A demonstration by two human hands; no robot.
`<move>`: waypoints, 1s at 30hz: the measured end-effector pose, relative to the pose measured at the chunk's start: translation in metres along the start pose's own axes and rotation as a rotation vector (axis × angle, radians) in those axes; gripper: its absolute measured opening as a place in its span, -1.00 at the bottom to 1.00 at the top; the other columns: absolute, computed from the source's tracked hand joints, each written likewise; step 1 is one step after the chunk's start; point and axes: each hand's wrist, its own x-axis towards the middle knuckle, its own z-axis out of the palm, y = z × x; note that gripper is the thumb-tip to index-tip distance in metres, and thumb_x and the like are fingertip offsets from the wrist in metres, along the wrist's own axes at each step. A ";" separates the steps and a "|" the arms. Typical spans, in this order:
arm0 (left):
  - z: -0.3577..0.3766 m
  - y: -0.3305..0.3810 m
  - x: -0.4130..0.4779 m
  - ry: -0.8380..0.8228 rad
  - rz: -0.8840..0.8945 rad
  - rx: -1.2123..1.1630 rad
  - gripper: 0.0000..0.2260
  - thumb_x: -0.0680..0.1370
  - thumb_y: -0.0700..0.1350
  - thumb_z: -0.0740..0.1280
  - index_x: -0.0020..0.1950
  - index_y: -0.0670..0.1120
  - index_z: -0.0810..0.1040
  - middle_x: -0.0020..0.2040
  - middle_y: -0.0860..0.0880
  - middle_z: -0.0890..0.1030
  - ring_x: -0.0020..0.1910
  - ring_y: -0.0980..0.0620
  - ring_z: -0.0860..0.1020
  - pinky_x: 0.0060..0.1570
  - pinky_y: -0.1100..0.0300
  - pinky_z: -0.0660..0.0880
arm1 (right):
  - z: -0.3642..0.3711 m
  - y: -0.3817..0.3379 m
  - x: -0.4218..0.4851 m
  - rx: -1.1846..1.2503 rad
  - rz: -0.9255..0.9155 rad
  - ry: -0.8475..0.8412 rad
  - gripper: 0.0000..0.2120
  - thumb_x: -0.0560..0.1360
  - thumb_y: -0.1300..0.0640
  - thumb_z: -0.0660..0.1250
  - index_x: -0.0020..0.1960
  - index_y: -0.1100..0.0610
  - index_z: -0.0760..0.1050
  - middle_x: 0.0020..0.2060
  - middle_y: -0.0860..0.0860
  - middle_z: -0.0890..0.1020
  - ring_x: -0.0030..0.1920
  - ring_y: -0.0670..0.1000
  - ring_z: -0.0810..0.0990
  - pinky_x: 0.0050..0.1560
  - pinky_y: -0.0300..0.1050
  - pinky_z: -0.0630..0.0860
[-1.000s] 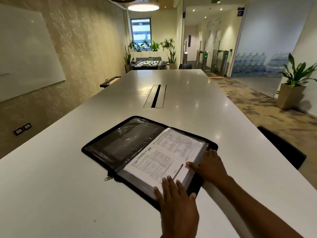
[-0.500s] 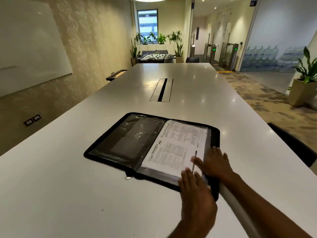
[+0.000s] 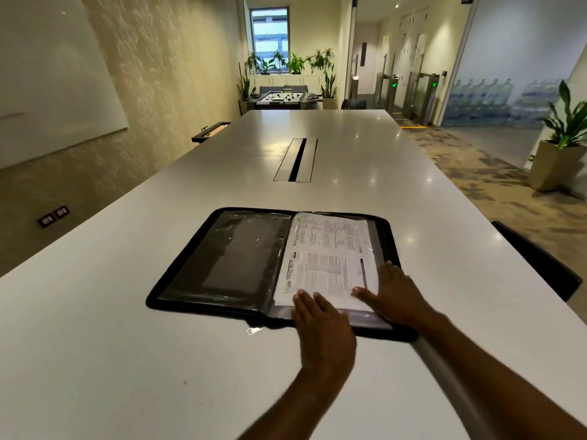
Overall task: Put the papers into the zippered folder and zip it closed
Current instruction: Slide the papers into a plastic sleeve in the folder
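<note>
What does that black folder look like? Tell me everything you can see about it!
The black zippered folder lies open and flat on the white table, near its front edge. Its left half holds a shiny clear plastic sleeve over dark lining. Printed papers lie on its right half. A silvery zipper pull sticks out at the front. The left hand and right hand rest flat on it.

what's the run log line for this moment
folder open flat | papers on right half | left hand, right hand flat on papers | unzipped

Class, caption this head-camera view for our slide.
Both hands, left and right, flatten papers inside an open zippered folder.
</note>
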 end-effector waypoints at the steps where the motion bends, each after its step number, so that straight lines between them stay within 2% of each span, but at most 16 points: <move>1: 0.001 0.003 -0.003 0.004 0.029 -0.010 -0.41 0.62 0.08 0.09 0.47 -0.32 0.13 0.48 -0.39 0.11 0.48 -0.34 0.08 0.43 -0.19 0.03 | -0.009 0.004 0.004 -0.022 -0.032 -0.012 -0.11 0.43 -0.44 0.09 0.50 0.19 0.13 0.50 0.20 0.25 0.49 0.15 0.22 0.44 0.17 0.22; 3: -0.001 0.001 -0.006 0.054 0.095 -0.027 -0.39 0.59 0.13 0.13 0.46 -0.30 0.19 0.48 -0.36 0.16 0.48 -0.31 0.13 0.42 -0.19 0.09 | -0.021 0.006 0.005 -0.044 -0.081 0.007 -0.20 0.43 -0.41 0.14 0.42 0.15 0.25 0.35 0.16 0.43 0.31 0.13 0.42 0.30 0.13 0.38; 5: -0.006 -0.014 0.003 0.133 0.104 0.012 -0.37 0.57 0.18 0.14 0.45 -0.28 0.25 0.46 -0.37 0.20 0.47 -0.32 0.15 0.42 -0.19 0.07 | -0.020 -0.001 -0.001 0.016 -0.113 0.042 -0.19 0.36 -0.42 0.21 0.38 0.14 0.28 0.26 0.13 0.48 0.20 0.11 0.48 0.20 0.05 0.47; 7: -0.011 -0.034 0.016 0.140 0.042 0.079 -0.35 0.58 0.20 0.11 0.47 -0.27 0.21 0.47 -0.39 0.15 0.48 -0.32 0.10 0.45 -0.16 0.00 | -0.010 -0.007 -0.008 0.105 -0.133 0.023 -0.10 0.30 -0.44 0.27 0.42 0.11 0.22 0.32 0.12 0.42 0.27 0.12 0.44 0.24 0.03 0.45; 9: -0.015 -0.047 0.024 0.063 -0.006 0.101 -0.34 0.59 0.20 0.05 0.50 -0.26 0.13 0.50 -0.37 0.09 0.50 -0.29 0.05 0.46 -0.13 -0.06 | 0.002 -0.008 -0.012 0.101 -0.165 0.027 -0.04 0.26 -0.45 0.30 0.45 0.09 0.17 0.32 0.11 0.41 0.30 0.13 0.40 0.27 0.03 0.43; 12: -0.020 -0.042 0.022 0.008 0.018 0.073 -0.36 0.60 0.19 0.05 0.50 -0.26 0.13 0.50 -0.35 0.11 0.50 -0.26 0.06 0.47 -0.11 -0.04 | 0.007 0.001 -0.008 0.058 -0.165 0.096 -0.07 0.26 -0.45 0.31 0.40 0.13 0.22 0.28 0.12 0.43 0.26 0.11 0.39 0.26 0.01 0.42; 14: -0.025 -0.039 0.014 0.062 0.094 0.043 -0.42 0.59 0.13 0.16 0.45 -0.25 0.26 0.47 -0.34 0.21 0.48 -0.27 0.15 0.46 -0.13 0.06 | 0.003 0.008 -0.002 0.057 -0.168 0.094 -0.09 0.28 -0.46 0.28 0.38 0.15 0.23 0.27 0.11 0.42 0.25 0.10 0.39 0.27 0.02 0.41; 15: -0.027 -0.042 0.010 0.134 0.130 0.030 -0.47 0.55 0.08 0.25 0.40 -0.24 0.37 0.42 -0.33 0.33 0.43 -0.28 0.26 0.42 -0.15 0.16 | 0.002 0.010 0.000 0.064 -0.173 0.082 -0.08 0.28 -0.47 0.26 0.39 0.15 0.23 0.28 0.11 0.42 0.26 0.10 0.39 0.28 0.03 0.40; 17: -0.032 -0.053 0.002 0.267 0.129 -0.010 -0.61 0.48 -0.01 0.35 0.24 -0.17 0.51 0.22 -0.24 0.54 0.21 -0.23 0.48 0.20 -0.12 0.43 | 0.003 0.013 0.001 0.076 -0.186 0.089 -0.04 0.27 -0.51 0.22 0.41 0.15 0.22 0.29 0.09 0.43 0.27 0.09 0.39 0.29 0.04 0.40; 19: -0.038 -0.067 -0.004 0.344 0.025 -0.054 -0.76 0.42 -0.06 0.38 0.06 -0.10 0.54 -0.03 -0.12 0.59 -0.08 -0.11 0.53 -0.15 0.03 0.49 | 0.007 0.014 0.000 0.073 -0.192 0.127 -0.03 0.25 -0.55 0.18 0.40 0.12 0.22 0.27 0.08 0.45 0.25 0.08 0.41 0.26 0.03 0.43; 20: -0.041 -0.074 -0.007 0.353 -0.063 -0.100 -0.78 0.41 -0.07 0.41 0.01 -0.09 0.55 -0.08 -0.11 0.58 -0.14 -0.08 0.52 -0.22 0.08 0.48 | 0.008 0.014 -0.001 0.075 -0.189 0.141 -0.03 0.26 -0.55 0.17 0.40 0.11 0.21 0.27 0.08 0.45 0.25 0.08 0.41 0.25 0.03 0.44; 23: -0.047 -0.083 -0.007 0.320 -0.349 -0.420 -0.69 0.42 -0.03 0.43 0.10 -0.13 0.53 0.04 -0.13 0.55 -0.04 -0.09 0.54 -0.08 0.09 0.53 | 0.010 0.013 -0.002 0.081 -0.176 0.160 0.00 0.26 -0.55 0.15 0.43 0.13 0.16 0.30 0.09 0.43 0.28 0.10 0.39 0.26 0.01 0.42; 26: -0.062 -0.083 0.003 0.314 -0.668 -0.861 -0.59 0.44 0.01 0.43 0.17 -0.20 0.50 0.09 -0.15 0.58 0.00 -0.18 0.58 0.02 -0.05 0.57 | 0.010 0.013 -0.003 0.088 -0.178 0.160 0.04 0.25 -0.56 0.14 0.45 0.16 0.16 0.32 0.11 0.42 0.30 0.11 0.38 0.29 0.02 0.41; 28: -0.068 -0.083 0.009 0.312 -0.901 -1.101 -0.72 0.45 0.00 0.43 -0.05 -0.20 0.52 -0.04 -0.14 0.61 -0.15 -0.18 0.60 -0.06 -0.03 0.54 | 0.009 0.012 -0.004 0.091 -0.183 0.159 0.02 0.25 -0.56 0.16 0.44 0.14 0.17 0.32 0.11 0.42 0.30 0.10 0.39 0.29 0.02 0.42; 30: -0.073 -0.082 0.009 0.308 -1.032 -1.274 -0.74 0.45 -0.01 0.43 -0.28 -0.12 0.45 -0.24 -0.11 0.59 -0.29 -0.11 0.57 -0.17 0.02 0.51 | 0.007 0.012 -0.005 0.093 -0.183 0.162 0.00 0.25 -0.55 0.19 0.43 0.13 0.18 0.31 0.09 0.43 0.29 0.09 0.39 0.28 0.02 0.43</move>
